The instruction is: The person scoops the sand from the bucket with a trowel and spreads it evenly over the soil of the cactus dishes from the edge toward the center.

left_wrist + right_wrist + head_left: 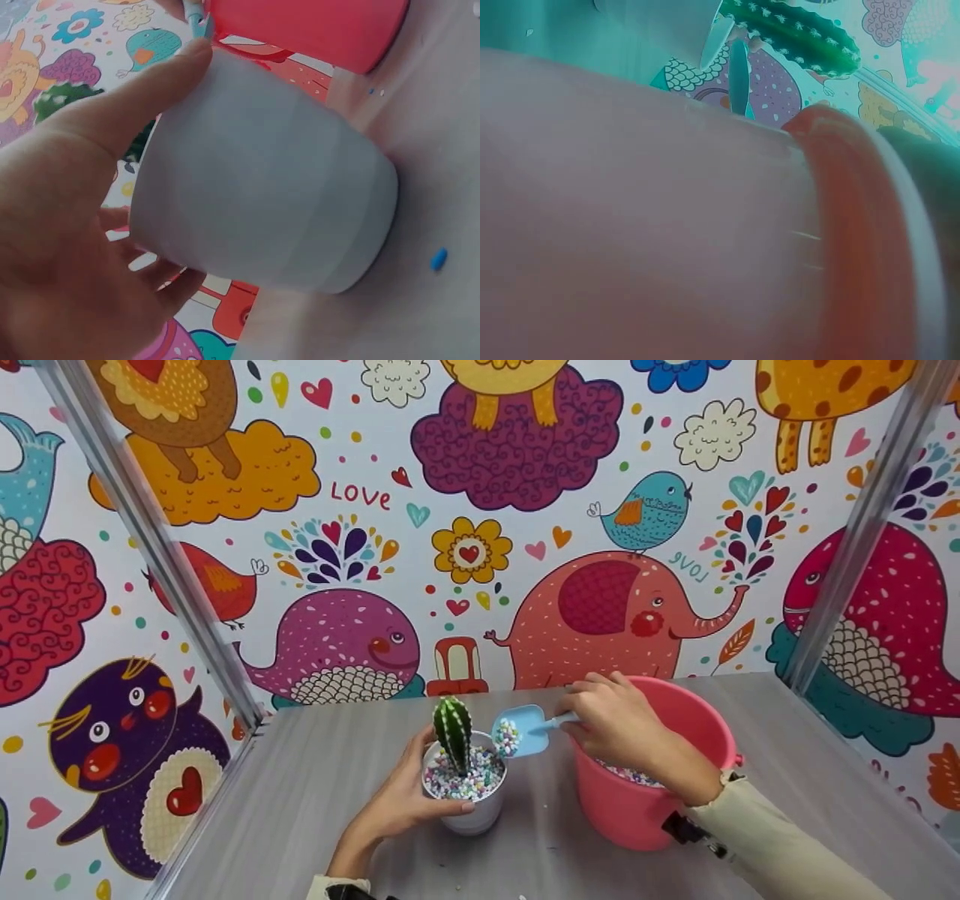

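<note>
A green cactus [453,735] stands upright in a small white flowerpot [477,819], among multicoloured pebbles [469,787]. My left hand [397,804] grips the pot from its left side, thumb across the front near the rim and the other fingers behind it. In my right hand [616,721] is the handle of a light blue scoop [535,735]. Pebbles lie in the scoop's blade, which is right at the pot's right rim. My right wrist is over the pink bucket [619,814]. In the right wrist view the bucket [667,217] hides most of the hand.
More pebbles [634,775] show inside the bucket, to the right of the pot. A loose blue pebble [439,259] lies on the grey wood-grain table [300,810]. A patterned wall [480,607] rises behind, with metal posts [862,525] at both sides.
</note>
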Demonstrator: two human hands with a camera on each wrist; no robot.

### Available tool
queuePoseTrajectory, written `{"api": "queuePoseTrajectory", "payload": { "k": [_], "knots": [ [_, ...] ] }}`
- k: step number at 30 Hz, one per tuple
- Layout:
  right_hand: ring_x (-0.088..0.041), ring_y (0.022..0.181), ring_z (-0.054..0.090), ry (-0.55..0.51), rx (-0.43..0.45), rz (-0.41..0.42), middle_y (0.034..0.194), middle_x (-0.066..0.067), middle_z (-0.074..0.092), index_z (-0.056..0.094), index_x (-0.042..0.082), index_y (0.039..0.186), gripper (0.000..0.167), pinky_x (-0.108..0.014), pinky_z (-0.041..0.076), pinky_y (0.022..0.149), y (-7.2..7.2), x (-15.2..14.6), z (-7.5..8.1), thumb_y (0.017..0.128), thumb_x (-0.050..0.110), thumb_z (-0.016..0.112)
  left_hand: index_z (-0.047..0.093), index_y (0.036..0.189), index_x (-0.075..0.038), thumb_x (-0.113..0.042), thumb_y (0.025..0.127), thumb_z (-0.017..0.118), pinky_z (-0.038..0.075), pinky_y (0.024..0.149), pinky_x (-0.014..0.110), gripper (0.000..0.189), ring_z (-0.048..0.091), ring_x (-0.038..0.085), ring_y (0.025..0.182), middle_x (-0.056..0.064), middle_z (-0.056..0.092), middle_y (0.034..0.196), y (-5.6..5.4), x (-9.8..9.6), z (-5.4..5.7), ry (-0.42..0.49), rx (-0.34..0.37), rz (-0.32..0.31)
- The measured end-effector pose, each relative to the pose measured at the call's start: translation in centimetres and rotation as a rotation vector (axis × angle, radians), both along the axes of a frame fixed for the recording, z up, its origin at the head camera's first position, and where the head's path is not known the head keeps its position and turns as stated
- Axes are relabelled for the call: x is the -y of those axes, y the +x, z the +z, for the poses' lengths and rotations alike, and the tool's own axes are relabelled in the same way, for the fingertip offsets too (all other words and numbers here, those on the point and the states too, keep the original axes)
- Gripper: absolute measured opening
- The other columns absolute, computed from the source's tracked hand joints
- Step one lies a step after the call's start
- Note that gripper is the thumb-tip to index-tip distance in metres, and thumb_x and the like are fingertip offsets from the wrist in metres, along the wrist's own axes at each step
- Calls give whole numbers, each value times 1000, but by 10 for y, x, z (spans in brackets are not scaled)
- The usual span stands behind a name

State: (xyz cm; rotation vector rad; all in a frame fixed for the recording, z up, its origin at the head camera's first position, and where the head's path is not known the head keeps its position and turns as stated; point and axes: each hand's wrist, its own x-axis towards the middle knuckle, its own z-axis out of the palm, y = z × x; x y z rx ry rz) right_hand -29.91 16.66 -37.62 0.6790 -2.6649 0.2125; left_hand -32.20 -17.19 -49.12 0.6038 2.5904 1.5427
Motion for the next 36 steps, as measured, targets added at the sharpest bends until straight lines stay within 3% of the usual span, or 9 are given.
{"api": "queuePoseTrajectory", "payload": {
  "k": [7, 15, 20, 23, 28, 36],
  "knots": [
    [-20, 94, 63, 14, -54, 26, 101, 1, 81, 86, 17, 104, 24, -34, 42, 76, 0, 2, -2, 82, 19, 94, 32, 166, -27, -42, 73, 99, 21, 130, 74, 116, 32, 41, 162, 14, 31, 176, -1, 5, -1, 41, 21, -49],
    [-21, 94, 62, 17, -72, 13, 101, 1, 80, 86, 18, 105, 24, -35, 43, 78, 0, 3, -4, 83, 21, 94, 28, 168, -20, -53, 69, 100, 34, 125, 73, 128, 37, 45, 155, 17, 31, 169, 4, -10, -1, -41, -21, 43],
    [-21, 95, 62, 15, -93, 5, 102, 1, 80, 85, 19, 104, 23, -36, 44, 79, 0, 4, -6, 83, 22, 94, 32, 166, -18, -49, 70, 101, 43, 121, 67, 122, 50, 39, 145, 17, 38, 166, 2, -9, -2, -19, -38, 34],
    [-21, 95, 63, 16, -101, -1, 102, 1, 80, 86, 19, 105, 23, -35, 43, 79, -1, 6, -7, 84, 23, 94, 32, 166, -20, -49, 70, 100, 42, 122, 67, 121, 52, 40, 146, 18, 36, 171, 1, -7, -3, -15, -20, 20],
    [-21, 94, 63, 24, -135, -16, 100, 0, 80, 85, 18, 104, 23, -35, 43, 78, -1, 8, -9, 83, 24, 95, 31, 167, -27, -49, 69, 101, 33, 126, 71, 123, 41, 44, 155, 17, 33, 172, 1, -5, -4, -16, -15, 8],
    [-21, 94, 64, 4, -179, 18, 101, 0, 81, 86, 18, 104, 26, -35, 44, 77, 0, 12, -14, 82, 24, 96, 30, 167, -31, -51, 67, 101, 34, 126, 70, 124, 43, 39, 153, 11, 37, 165, 2, -4, -3, -8, -22, 18]
  ]
}}
